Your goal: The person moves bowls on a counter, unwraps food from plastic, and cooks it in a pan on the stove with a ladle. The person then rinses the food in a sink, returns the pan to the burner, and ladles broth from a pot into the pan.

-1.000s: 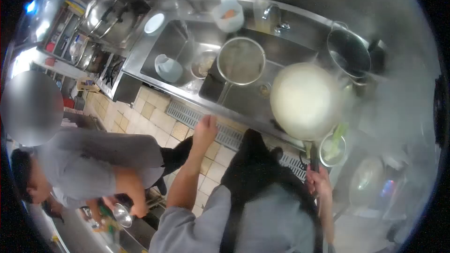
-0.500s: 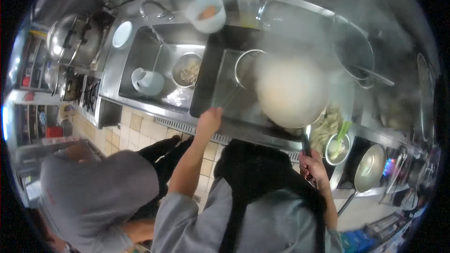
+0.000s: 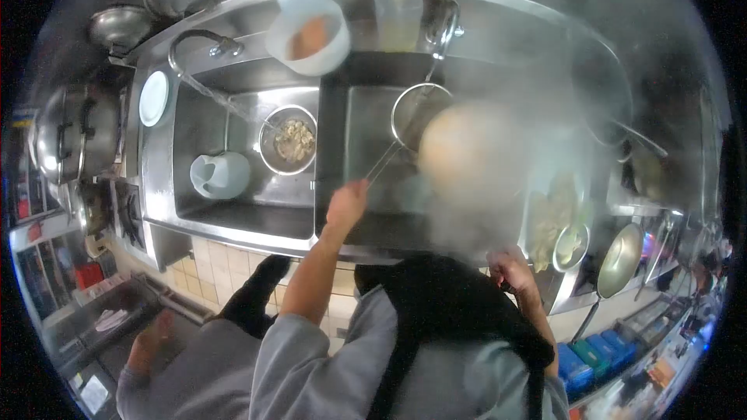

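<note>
My left hand [image 3: 348, 204] is closed around the thin wire handle of a round strainer [image 3: 420, 117]. The strainer is held over the right sink basin [image 3: 366, 222], beneath a tap [image 3: 446, 31]. My right hand [image 3: 511, 267] is closed on the handle of a pan [image 3: 467, 152], at the basin's right side. Thick steam covers the pan and hides most of its handle and contents. Close to the pan's right lie pale, leafy-looking pieces [image 3: 549, 222]. A small metal bowl [image 3: 572, 249] with pale green food stands beside them.
In the left basin, running water falls toward a metal bowl [image 3: 288, 140] of pale pieces, near a white jug [image 3: 220, 176]. A white container [image 3: 331, 50] and soap pump bottle [image 3: 398, 12] stand behind. Another frying pan [image 3: 620, 260] is at right. A co-worker's hand [image 3: 148, 338] is lower left.
The view has shifted, showing more of the sinks. The pan sits farther left, closer to the strainer, and steam now veils its handle. The co-worker at left has moved lower in view.
</note>
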Demonstrator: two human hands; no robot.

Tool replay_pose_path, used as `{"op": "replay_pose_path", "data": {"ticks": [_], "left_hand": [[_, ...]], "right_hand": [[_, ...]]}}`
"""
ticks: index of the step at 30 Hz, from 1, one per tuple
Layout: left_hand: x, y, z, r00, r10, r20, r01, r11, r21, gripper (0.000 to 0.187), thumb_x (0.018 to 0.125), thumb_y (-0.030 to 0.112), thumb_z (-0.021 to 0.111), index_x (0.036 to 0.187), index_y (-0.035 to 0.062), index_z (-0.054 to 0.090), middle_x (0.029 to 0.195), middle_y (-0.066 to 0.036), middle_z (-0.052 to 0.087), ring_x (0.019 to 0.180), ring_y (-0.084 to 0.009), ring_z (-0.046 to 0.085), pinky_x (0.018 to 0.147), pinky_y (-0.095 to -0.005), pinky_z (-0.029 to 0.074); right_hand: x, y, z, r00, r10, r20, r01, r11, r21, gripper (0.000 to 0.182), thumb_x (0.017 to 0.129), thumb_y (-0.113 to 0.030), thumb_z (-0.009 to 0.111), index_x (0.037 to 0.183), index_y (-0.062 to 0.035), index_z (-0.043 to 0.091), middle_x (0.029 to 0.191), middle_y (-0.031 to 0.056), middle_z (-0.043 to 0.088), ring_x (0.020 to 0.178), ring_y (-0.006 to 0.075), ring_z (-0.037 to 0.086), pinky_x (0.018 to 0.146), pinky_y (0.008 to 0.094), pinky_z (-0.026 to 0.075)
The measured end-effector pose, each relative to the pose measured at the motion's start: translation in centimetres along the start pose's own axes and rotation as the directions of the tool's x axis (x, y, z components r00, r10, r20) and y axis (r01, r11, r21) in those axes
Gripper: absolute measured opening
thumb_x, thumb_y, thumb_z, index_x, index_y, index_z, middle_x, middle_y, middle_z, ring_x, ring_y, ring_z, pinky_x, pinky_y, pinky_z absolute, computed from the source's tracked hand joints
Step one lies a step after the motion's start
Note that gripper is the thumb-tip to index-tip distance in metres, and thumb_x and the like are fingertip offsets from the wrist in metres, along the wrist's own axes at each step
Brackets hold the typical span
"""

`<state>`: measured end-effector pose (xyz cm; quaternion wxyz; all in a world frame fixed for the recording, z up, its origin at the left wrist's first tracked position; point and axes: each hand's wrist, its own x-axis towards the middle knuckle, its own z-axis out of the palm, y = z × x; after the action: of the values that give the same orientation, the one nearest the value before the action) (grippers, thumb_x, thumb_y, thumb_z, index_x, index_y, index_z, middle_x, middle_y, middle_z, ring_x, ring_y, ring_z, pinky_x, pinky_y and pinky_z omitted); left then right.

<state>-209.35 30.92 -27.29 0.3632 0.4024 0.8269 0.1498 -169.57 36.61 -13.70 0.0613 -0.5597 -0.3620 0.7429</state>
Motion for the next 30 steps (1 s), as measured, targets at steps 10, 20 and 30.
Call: {"op": "replay_pose_path", "data": {"ticks": [10, 20, 30], "left_hand": [[4.9, -5.5, 3.2, 0.998, 0.018, 0.068, -0.016, 0.999, -0.038, 0.048, 0.100, 0.042, 0.039, 0.101, 0.0030, 0.066, 0.101, -0.025, 0.065, 0.099, -0.0448, 0.060, 0.086, -0.0490, 0.049], [5.8, -8.5, 7.0, 0.986, -0.078, 0.148, 0.101, 0.983, -0.156, 0.047, 0.098, 0.043, 0.043, 0.113, 0.0041, 0.064, 0.114, -0.021, 0.064, 0.107, -0.0407, 0.059, 0.092, -0.0448, 0.047], [5.9, -7.2, 6.1, 0.975, -0.116, 0.192, 0.139, 0.984, -0.114, 0.043, 0.098, 0.039, 0.043, 0.112, 0.0037, 0.063, 0.112, -0.025, 0.062, 0.106, -0.0424, 0.059, 0.090, -0.0468, 0.047]], "right_hand": [[4.1, -0.8, 1.5, 0.961, 0.221, -0.165, -0.274, 0.824, -0.496, 0.015, 0.090, -0.013, 0.059, 0.104, -0.0068, 0.058, 0.087, 0.0051, 0.061, 0.072, 0.0123, 0.059, 0.056, 0.0302, 0.048], [7.0, 1.6, 0.9, 0.990, 0.124, -0.071, -0.130, 0.988, -0.087, 0.021, 0.090, -0.019, 0.061, 0.107, -0.0086, 0.055, 0.072, 0.0012, 0.056, 0.051, 0.0097, 0.050, 0.039, 0.0256, 0.037], [10.7, 3.6, 0.5, 0.951, 0.280, -0.128, -0.259, 0.953, 0.155, 0.036, 0.088, -0.017, 0.060, 0.122, -0.0085, 0.050, 0.062, -0.0010, 0.051, 0.048, 0.0103, 0.046, 0.042, 0.0248, 0.038]]}}
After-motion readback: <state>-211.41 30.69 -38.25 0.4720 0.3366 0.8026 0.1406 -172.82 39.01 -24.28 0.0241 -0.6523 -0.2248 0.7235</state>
